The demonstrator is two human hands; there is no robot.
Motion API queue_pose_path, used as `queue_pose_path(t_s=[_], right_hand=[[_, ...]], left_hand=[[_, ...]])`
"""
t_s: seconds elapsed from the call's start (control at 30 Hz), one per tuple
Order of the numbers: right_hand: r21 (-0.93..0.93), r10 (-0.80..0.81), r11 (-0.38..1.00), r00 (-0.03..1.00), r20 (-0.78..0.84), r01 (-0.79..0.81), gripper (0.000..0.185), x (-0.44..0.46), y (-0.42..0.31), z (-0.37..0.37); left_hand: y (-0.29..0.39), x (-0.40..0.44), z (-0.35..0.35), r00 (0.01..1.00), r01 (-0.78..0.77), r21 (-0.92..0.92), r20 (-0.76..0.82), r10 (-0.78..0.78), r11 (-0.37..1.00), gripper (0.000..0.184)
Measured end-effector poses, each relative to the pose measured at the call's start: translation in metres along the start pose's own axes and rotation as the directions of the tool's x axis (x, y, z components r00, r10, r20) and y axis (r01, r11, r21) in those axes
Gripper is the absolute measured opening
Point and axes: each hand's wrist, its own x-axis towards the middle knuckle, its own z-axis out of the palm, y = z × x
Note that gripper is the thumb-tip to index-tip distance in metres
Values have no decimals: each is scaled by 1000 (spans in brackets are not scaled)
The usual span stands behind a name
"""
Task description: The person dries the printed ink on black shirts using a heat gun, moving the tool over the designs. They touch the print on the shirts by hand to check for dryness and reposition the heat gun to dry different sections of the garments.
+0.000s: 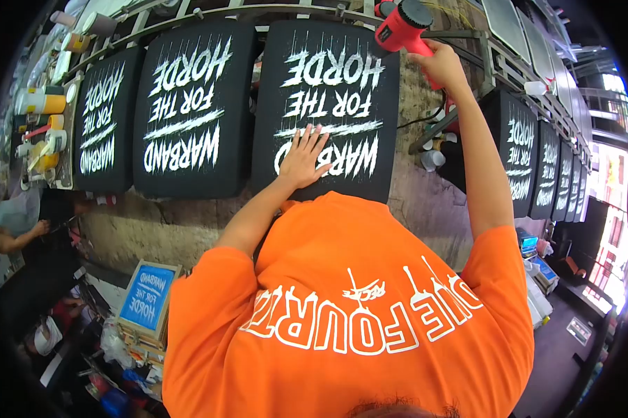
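My left hand (305, 159) lies flat with fingers apart on a black T-shirt (272, 97) stretched over a flat board. White brush-style lettering, "WARBAND FOR THE HORDE", is printed on that shirt, and my palm and fingers cover part of the word nearest me. In my right hand (439, 67) is a red hair dryer (401, 29) with a black round end, gripped by its handle. It is held over the shirt's far right corner. From here I cannot tell whether it is running.
Other printed black shirts (192, 111) are lined up to the left, and several more (516, 153) curve away on the right. Ink tubs (46, 103) crowd the left edge. A framed blue screen (148, 294) leans below left. Another person's arm (18, 240) shows at far left.
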Motion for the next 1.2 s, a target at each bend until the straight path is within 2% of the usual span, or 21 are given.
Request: queue_pose_path(t_s=[0.1,0.13,0.23,0.3,0.37,0.4,0.43,0.5,0.57,0.63,0.67,0.7,0.77,0.8,0.87,0.9,0.97,1.1,1.17,1.2], right_hand=[[-30,-77,997,997,1,77,68,8,-6,13],[-122,-187,976,981,-49,180,71,22,0,26],[-145,-238,963,970,-59,227,66,26,-26,57],[-6,-144,989,983,116,145,71,19,-60,61],[-18,-180,983,977,118,183,69,26,-75,78],[-146,-388,911,922,17,386,66,29,-81,87],[-147,-390,909,920,27,390,66,33,-86,91],[-80,-235,965,957,167,251,64,37,-109,88],[-93,-234,963,958,169,251,64,49,-116,96],[-198,-370,906,927,66,375,65,58,-122,104],[-252,-527,824,850,-11,508,70,63,-125,110],[-252,-528,823,849,-9,509,70,70,-125,110],[-33,-243,966,946,216,256,69,81,-131,107],[-33,-243,966,945,218,256,69,84,-131,110],[-152,-380,909,922,79,388,68,87,-136,118],[-150,-380,909,921,84,389,68,88,-140,118],[-105,-253,957,955,154,270,67,91,-147,116],[-96,-253,959,959,131,266,67,117,-137,127],[-262,-501,842,864,-54,472,65,132,-123,140],[-261,-502,841,863,-53,473,65,124,-132,131]], left_hand=[[-5,8,-4,1000,-4,-14,4,4,1000,88],[-6,10,-6,1000,10,-10,-11,-10,1000,90],[-6,14,-7,999,37,-21,-29,-38,999,92],[-6,15,-7,997,72,-28,-21,-73,997,92],[-9,22,-7,989,127,-47,-76,-131,991,89],[-12,28,-6,978,169,-66,-115,-175,983,89],[-16,34,-5,963,211,-88,-152,-222,974,90],[-25,43,-7,957,236,-70,-157,-244,969,90],[-27,45,-9,950,256,-52,-170,-262,965,90],[-27,46,-11,951,266,-41,-150,-269,963,90],[-28,46,-11,951,263,-41,-159,-266,964,91],[-28,45,-11,950,265,-41,-158,-268,963,91],[-29,45,-10,951,264,-41,-153,-267,964,91],[-29,46,-9,950,262,-51,-162,-267,964,90],[-29,46,-9,948,273,-53,-154,-278,961,90],[-28,46,-9,947,282,-52,-146,-286,958,90],[-28,45,-11,944,284,-68,-153,-291,956,89],[-26,47,-15,942,301,-51,-139,-305,952,90],[-27,45,-16,942,301,-61,-140,-306,952,89],[-27,45,-15,941,302,-61,-140,-308,951,89]])
